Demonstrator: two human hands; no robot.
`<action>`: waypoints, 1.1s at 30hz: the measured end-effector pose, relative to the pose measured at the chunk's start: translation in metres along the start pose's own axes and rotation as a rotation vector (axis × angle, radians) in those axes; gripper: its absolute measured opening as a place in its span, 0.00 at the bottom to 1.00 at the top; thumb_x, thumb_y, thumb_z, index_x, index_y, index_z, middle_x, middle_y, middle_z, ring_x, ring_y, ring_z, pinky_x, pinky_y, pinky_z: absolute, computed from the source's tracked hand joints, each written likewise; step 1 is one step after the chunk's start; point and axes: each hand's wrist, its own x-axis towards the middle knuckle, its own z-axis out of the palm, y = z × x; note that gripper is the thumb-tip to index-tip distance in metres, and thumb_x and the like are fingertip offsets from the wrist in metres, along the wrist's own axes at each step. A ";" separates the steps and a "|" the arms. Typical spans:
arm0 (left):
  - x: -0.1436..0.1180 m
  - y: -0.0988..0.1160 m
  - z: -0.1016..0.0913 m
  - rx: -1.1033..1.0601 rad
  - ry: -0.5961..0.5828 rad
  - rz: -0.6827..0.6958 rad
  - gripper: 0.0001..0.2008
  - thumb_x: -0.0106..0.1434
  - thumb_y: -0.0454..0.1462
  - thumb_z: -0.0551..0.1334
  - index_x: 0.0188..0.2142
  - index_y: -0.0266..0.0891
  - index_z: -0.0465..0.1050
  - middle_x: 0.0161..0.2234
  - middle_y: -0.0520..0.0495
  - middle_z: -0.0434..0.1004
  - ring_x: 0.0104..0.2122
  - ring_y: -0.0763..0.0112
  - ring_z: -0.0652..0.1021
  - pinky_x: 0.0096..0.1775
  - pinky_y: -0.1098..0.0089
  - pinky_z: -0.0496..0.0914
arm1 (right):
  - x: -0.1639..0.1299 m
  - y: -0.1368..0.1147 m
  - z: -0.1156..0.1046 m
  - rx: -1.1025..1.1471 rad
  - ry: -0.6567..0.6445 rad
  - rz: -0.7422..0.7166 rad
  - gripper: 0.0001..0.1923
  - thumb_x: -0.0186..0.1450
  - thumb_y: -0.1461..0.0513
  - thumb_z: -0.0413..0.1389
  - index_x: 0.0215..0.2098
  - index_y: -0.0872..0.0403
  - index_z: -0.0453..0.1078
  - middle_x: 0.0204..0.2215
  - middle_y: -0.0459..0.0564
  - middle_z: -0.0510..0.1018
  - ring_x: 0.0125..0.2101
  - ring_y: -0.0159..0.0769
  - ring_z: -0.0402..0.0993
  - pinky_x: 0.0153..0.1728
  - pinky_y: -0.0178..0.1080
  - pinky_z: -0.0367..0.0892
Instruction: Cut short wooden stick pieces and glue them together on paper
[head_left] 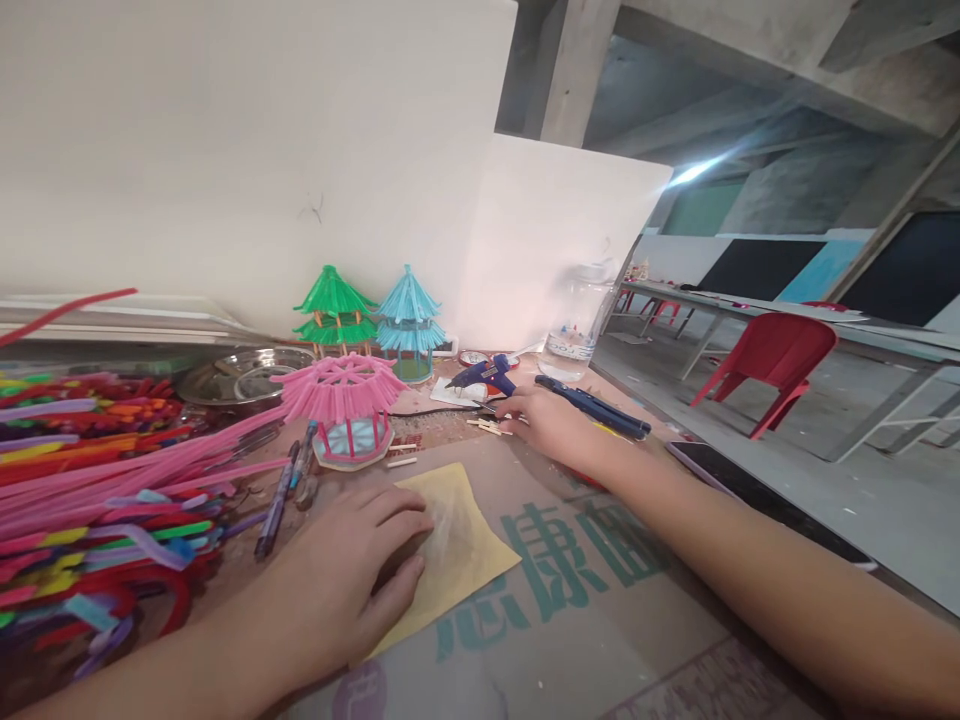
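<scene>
My left hand lies flat on a yellow sheet spread on the cardboard-covered table, fingers apart. My right hand reaches far across the table and rests on small wooden sticks beside a blue glue gun; whether it grips anything is unclear. A pink pavilion model made of pipe cleaners stands between the two hands. Behind it stand a green pavilion and a blue pavilion.
A heap of coloured pipe cleaners fills the left side. Pens lie beside it. A metal bowl and a clear jar stand at the back, and a dark phone lies near the right edge. A red chair stands beyond the table.
</scene>
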 end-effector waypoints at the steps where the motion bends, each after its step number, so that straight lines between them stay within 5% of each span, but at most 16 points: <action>1: 0.000 0.000 0.000 -0.003 0.001 -0.003 0.12 0.63 0.33 0.56 0.43 0.41 0.75 0.44 0.44 0.80 0.43 0.61 0.79 0.45 0.59 0.74 | 0.000 -0.001 0.002 0.006 0.000 -0.014 0.09 0.67 0.65 0.57 0.43 0.55 0.78 0.43 0.56 0.78 0.44 0.43 0.75 0.43 0.38 0.65; 11: -0.005 -0.002 0.005 -0.039 0.033 -0.024 0.13 0.62 0.33 0.56 0.44 0.42 0.74 0.45 0.45 0.79 0.44 0.61 0.78 0.46 0.61 0.74 | 0.000 0.000 0.012 0.058 0.027 -0.073 0.08 0.63 0.71 0.56 0.34 0.56 0.76 0.32 0.51 0.79 0.36 0.38 0.75 0.36 0.35 0.63; 24: -0.005 -0.003 0.005 -0.043 -0.010 -0.037 0.12 0.63 0.33 0.56 0.44 0.42 0.74 0.45 0.45 0.78 0.45 0.60 0.77 0.47 0.59 0.72 | -0.006 -0.017 0.022 0.049 0.129 -0.368 0.17 0.68 0.68 0.54 0.54 0.54 0.72 0.49 0.58 0.74 0.48 0.44 0.71 0.49 0.44 0.65; 33: -0.003 0.002 0.000 -0.038 -0.046 -0.040 0.11 0.62 0.32 0.56 0.43 0.39 0.74 0.43 0.43 0.79 0.45 0.59 0.78 0.47 0.58 0.73 | -0.003 -0.021 0.030 0.044 0.155 -0.455 0.08 0.69 0.68 0.52 0.33 0.56 0.72 0.36 0.56 0.78 0.41 0.44 0.71 0.44 0.45 0.65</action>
